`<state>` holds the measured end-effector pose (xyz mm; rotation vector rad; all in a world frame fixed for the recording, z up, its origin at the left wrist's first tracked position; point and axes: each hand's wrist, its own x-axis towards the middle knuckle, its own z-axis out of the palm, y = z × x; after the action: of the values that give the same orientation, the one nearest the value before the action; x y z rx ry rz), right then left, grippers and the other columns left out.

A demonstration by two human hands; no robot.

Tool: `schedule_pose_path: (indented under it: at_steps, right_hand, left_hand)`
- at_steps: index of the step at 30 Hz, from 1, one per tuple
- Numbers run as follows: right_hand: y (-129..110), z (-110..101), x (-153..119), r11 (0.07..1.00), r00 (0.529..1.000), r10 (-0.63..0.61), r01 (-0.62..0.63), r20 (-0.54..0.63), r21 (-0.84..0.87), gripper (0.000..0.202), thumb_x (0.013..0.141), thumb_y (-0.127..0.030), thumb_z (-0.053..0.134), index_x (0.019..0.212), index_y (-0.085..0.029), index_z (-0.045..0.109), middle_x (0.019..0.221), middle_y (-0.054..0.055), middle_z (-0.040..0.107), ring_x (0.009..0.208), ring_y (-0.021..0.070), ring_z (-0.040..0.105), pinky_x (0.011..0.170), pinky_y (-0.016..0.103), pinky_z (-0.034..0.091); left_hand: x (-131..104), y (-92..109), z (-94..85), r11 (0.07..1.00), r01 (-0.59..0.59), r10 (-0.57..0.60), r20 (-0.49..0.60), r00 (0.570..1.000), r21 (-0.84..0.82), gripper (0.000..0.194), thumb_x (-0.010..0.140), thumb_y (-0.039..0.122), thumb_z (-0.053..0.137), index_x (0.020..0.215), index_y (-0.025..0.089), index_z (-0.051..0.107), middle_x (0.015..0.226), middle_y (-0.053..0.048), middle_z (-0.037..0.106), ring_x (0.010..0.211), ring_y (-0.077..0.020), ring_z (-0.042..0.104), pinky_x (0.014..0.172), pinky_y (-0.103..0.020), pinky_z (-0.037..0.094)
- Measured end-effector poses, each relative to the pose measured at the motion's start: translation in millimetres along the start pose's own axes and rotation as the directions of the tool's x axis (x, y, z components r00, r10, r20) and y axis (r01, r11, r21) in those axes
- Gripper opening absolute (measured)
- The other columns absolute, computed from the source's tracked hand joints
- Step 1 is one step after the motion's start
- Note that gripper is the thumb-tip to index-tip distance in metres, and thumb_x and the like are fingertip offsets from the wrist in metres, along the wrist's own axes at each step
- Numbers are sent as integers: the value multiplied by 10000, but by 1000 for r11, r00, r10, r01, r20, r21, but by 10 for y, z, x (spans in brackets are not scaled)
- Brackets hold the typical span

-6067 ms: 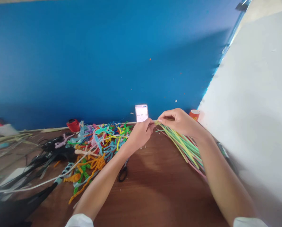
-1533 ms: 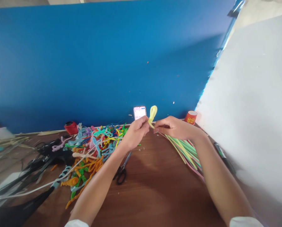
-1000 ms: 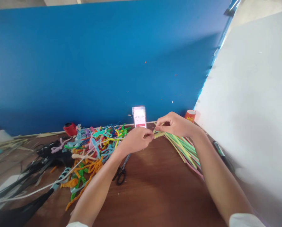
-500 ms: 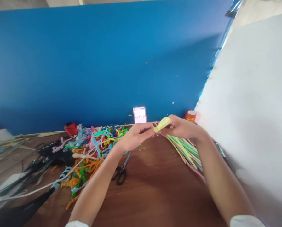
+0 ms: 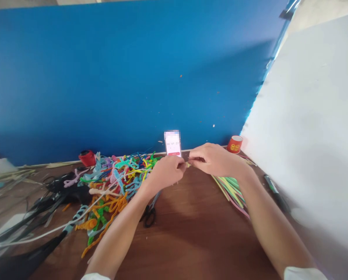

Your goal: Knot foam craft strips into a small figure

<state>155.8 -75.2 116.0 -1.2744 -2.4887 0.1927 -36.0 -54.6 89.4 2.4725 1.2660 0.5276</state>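
Observation:
In the head view both hands meet above the middle of the table, in front of a propped phone. My left hand (image 5: 168, 171) is closed, its fingertips pinched on a small yellow pipe cleaner (image 5: 188, 165). Only a sliver of that piece shows between the hands; the rest is hidden by fingers. From the right, my right hand (image 5: 213, 158) pinches at the same piece, thumb and forefinger together. Under the right wrist lies a bundle of straight green, yellow and pink pipe cleaners (image 5: 230, 190).
A tangled pile of coloured pipe cleaners (image 5: 118, 179) covers the left. Black-handled scissors (image 5: 149, 216) lie by my left forearm. Against the blue panel (image 5: 127, 77) stand the phone (image 5: 173, 143), a red paper cup (image 5: 235, 144) and a red object (image 5: 86, 158). A marker (image 5: 271, 184) lies right.
The yellow looped bundle that stuck up between my hands has turned down and is mostly covered by fingers. My right hand has shifted slightly left, baring the red cup.

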Motion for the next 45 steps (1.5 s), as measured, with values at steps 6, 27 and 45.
schedule_pose_path:
  at_steps: [6, 27, 45]
  right_hand:
    - [-62, -12, -13, 999, 990, 42, -44, -136, -12, 237, 917, -234, 474, 696, -194, 552, 741, 23, 624, 633, 131, 447, 608, 293, 240]
    - [270, -46, -4, 855, 959, -282, 242, 18, 459, 119, 880, -224, 634, 851, -179, 741, 861, 24, 707, 769, 144, 600, 700, 270, 410]
    - [-224, 143, 10, 997, 893, -35, 3, -449, -71, 131, 823, -142, 558, 705, -192, 530, 734, -10, 569, 700, 124, 489, 584, 271, 270]
  left_hand:
    - [15, 68, -42, 994, 94, -103, -182, 978, -59, 245, 905, 246, 435, 671, 198, 493, 616, -6, 496, 577, -146, 385, 587, -291, 215]
    - [-8, 22, -231, 923, -147, 277, 349, 895, -355, 300, 899, 336, 517, 671, 151, 582, 562, 46, 399, 528, -78, 320, 522, -249, 231]
    - [-38, 77, -6, 987, -66, 41, -169, 985, -148, 286, 967, 219, 373, 767, 151, 566, 687, -21, 557, 610, -125, 429, 576, -262, 271]
